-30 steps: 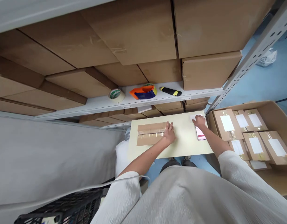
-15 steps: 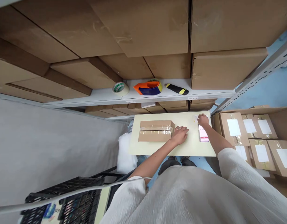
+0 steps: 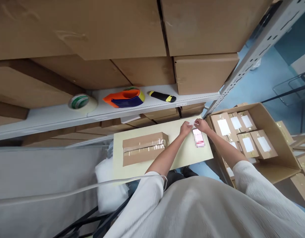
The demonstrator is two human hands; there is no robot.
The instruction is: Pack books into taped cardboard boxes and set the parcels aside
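Both hands meet near the far right corner of the cream tabletop (image 3: 181, 161). Between them is a small white slip of paper (image 3: 191, 122), which looks like a label, though its print is too small to make out. My left hand (image 3: 185, 128) pinches its left side and my right hand (image 3: 202, 125) pinches its right side. Just below them a phone (image 3: 198, 138) lies flat with its screen lit. On the left part of the tabletop sits a long brown cardboard box (image 3: 144, 149), closed with clear tape along its top seam.
A roll of tape (image 3: 89, 103), an orange and blue tape dispenser (image 3: 125, 98) and a black and yellow utility knife (image 3: 162, 96) lie on the shelf edge. At right stands a large carton (image 3: 281, 165) holding several labelled boxes. A white cable (image 3: 93, 188) crosses at lower left.
My left hand has left its place beside the box and joined my right hand at the white paper slip. The view has turned to the right.
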